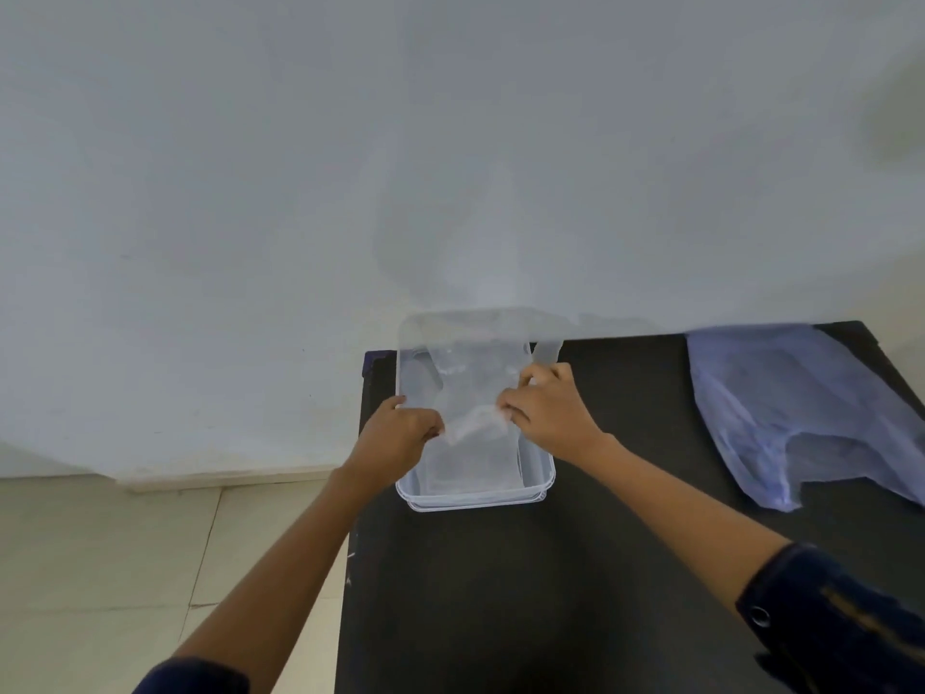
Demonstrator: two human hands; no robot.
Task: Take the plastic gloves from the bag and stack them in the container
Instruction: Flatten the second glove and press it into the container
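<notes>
Two hands work over a clear plastic container point(475, 495) that sits at the far left part of a black worktop point(500, 593). No brand, label or writing can be read anywhere, neither on the container nor on the pale blue bag point(781, 408), which lies flat on the worktop well to the right of the container, its right edge cut off by the frame. The left hand point(400, 433) is curled, its fingers pinching the near-left part of a thin transparent plastic glove point(475, 393) over the container; the fingertips are hidden under the hand. The right hand point(545, 413) pinches the same glove at its right side, fingers pressed together on a bunched fold. The glove drapes into the container and its far end hangs over the container's far rim. How many gloves already lie inside is hard to make out, since the clear film blends with the clear walls. Dark sleeves point(826, 618) show at the bottom edge, partly cut off
</notes>
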